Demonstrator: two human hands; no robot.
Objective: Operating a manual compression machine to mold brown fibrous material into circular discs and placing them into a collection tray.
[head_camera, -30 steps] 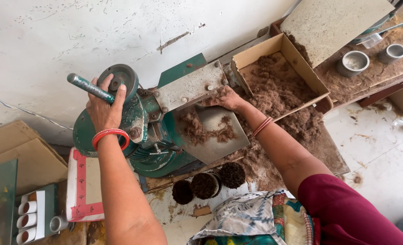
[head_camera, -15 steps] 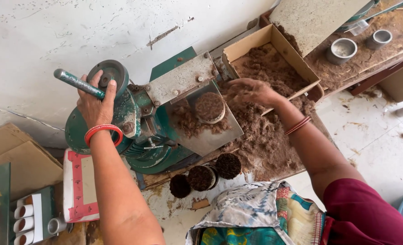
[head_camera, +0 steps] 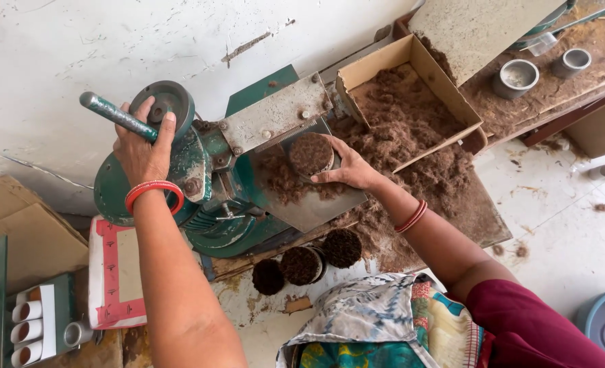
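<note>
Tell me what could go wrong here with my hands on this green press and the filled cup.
The right hand holds the fibre-filled cup just under the metal plate while the left hand grips the lever handle; if the lever moves, the fingers could get pinched. The cup is heaped, so fibre may spill onto the tray. The three finished cups sit by the board's edge and might roll off.

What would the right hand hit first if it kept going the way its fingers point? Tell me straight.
The right hand points left, already wrapped around the fibre-filled cup. Straight on, that cup probably meets the green press machine, just under the grey metal plate; depth is unclear.
</note>
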